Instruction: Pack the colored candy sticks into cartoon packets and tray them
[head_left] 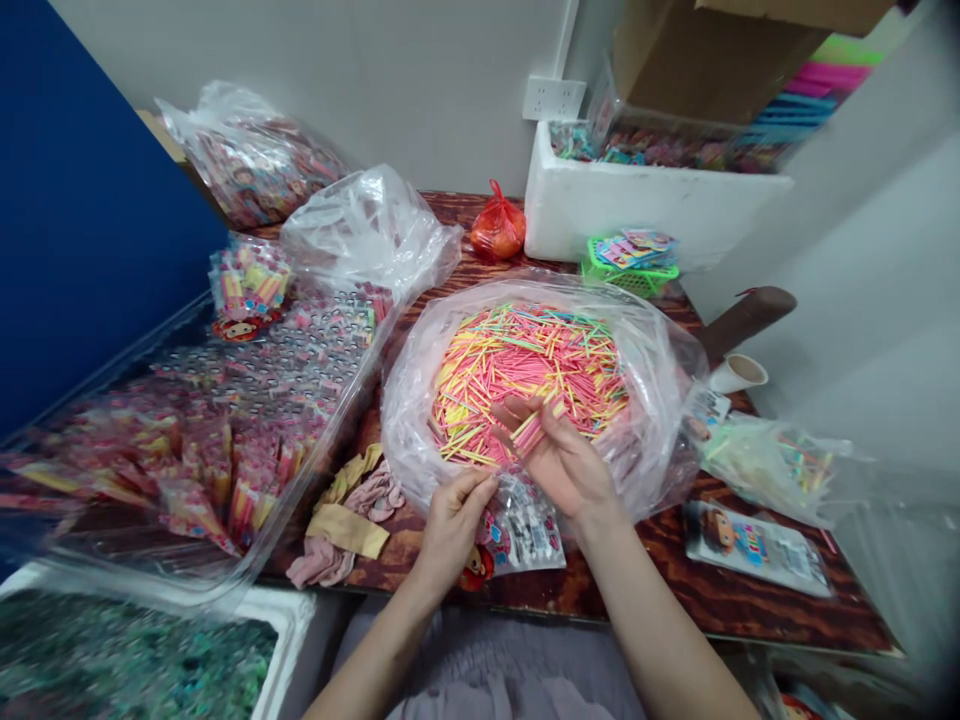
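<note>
A large clear plastic bag (409, 400), its mouth rolled wide, holds a heap of thin pink, yellow and green sticks (517, 365). Over the near side of the heap, my right hand (566, 465) is palm up, with a few pink and yellow sticks (529, 432) pinched between thumb and fingers. My left hand (457, 520) pinches the edge of a small printed clear packet (536, 530), just below the right hand. The packet hangs flat at the bag's near rim, with a red cartoon figure at its lower left. Part of it lies behind my left fingers.
At left, a clear tray (300, 480) bears many filled packets. Finger cots or cloth scraps (349, 530) lie beside it. A green basket (630, 275), a red bag (498, 225) and a white foam box (645, 205) stand behind. A paper cup (739, 373) and another packet (754, 548) are at right.
</note>
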